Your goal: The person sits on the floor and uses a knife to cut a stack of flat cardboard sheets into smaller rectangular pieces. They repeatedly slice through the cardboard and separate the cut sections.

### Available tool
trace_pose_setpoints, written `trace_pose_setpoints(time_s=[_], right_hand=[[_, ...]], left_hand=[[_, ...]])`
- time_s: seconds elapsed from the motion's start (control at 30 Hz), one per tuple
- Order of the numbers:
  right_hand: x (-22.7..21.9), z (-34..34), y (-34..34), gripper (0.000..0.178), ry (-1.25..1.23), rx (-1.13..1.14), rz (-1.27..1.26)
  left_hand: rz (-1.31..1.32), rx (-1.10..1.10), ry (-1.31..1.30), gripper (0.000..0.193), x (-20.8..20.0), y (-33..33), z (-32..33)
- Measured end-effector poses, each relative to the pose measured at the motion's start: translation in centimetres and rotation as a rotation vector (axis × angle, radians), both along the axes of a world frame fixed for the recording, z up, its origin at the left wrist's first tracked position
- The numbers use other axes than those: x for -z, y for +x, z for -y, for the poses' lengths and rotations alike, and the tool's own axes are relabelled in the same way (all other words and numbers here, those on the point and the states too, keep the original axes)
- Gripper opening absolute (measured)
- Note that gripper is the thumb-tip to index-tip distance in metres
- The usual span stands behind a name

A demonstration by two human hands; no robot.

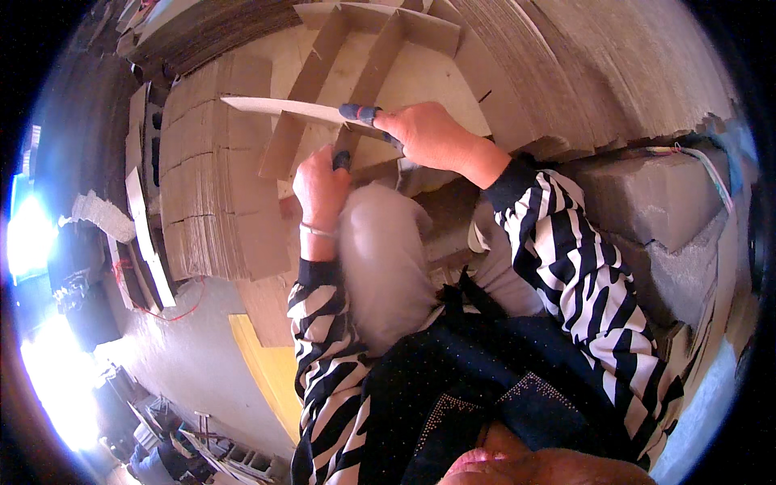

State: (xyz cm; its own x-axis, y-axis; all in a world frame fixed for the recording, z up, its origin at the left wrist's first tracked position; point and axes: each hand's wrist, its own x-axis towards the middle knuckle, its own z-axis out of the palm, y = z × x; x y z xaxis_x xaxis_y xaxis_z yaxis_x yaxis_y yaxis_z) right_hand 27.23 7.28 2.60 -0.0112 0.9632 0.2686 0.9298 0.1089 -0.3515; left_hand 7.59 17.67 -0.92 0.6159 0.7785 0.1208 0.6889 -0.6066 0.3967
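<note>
Head view: the person's right hand (pixel 432 136) pinches the right end of a cardboard strip (pixel 283 107), which appears to cross upright cardboard dividers (pixel 319 52) above a pale board (pixel 440 85). The left hand (pixel 318 187) is curled just below the strip; whether it grips a divider cannot be told. Working well here likely means keeping the strip level, lining up each crossing, and pressing evenly beside it so nothing buckles.
</note>
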Motion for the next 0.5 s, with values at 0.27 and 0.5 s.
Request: trace_pose_setpoints(time_s=[0.27,0.5], right_hand=[[0.4,-0.5,-0.7,0.034,0.049,-0.019,0.012],[2.4,1.4,0.5,0.047,-0.066,-0.041,0.066]], left_hand=[[-0.091,-0.007,-0.031,0.012,-1.2,0.3,0.0],[-0.024,0.072,-0.057,0.014,-1.2,-0.1,-1.3]])
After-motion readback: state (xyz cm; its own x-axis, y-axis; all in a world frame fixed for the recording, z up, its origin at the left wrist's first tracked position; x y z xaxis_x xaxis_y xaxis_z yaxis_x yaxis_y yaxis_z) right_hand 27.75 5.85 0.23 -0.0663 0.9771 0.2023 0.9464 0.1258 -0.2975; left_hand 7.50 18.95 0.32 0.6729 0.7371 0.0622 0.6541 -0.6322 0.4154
